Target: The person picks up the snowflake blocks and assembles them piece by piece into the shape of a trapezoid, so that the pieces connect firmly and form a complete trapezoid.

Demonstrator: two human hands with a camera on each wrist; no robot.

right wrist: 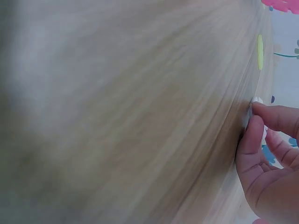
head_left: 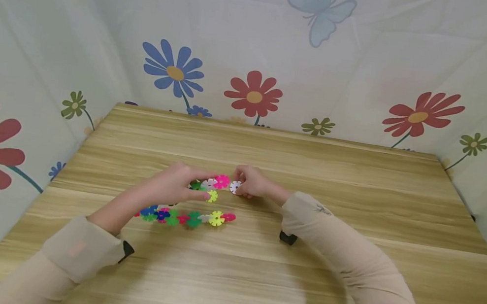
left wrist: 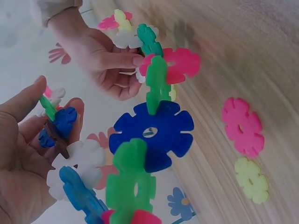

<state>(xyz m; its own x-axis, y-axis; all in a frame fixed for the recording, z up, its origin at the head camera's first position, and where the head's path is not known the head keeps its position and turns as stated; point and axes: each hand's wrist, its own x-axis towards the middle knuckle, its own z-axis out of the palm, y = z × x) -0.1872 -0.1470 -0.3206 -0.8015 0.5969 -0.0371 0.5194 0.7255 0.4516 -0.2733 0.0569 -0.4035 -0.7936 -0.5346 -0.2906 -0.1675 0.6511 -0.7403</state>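
Head view: right hand (head_left: pixel 254 183) pinches a white disc (head_left: pixel 233 187), left hand (head_left: pixel 172 184), fingers spread, flanks a pink disc (head_left: pixel 223 182) that bumping could shove toward the table's far edge (head_left: pixel 360 145).

Evenly lit in the head view, with pale glare on the table (head_left: pixel 235 270) at six o'clock and soft shadows at five and seven. Hazy, low in contrast in the left wrist view; heavily blurred, darkened toward nine o'clock in the right wrist view.
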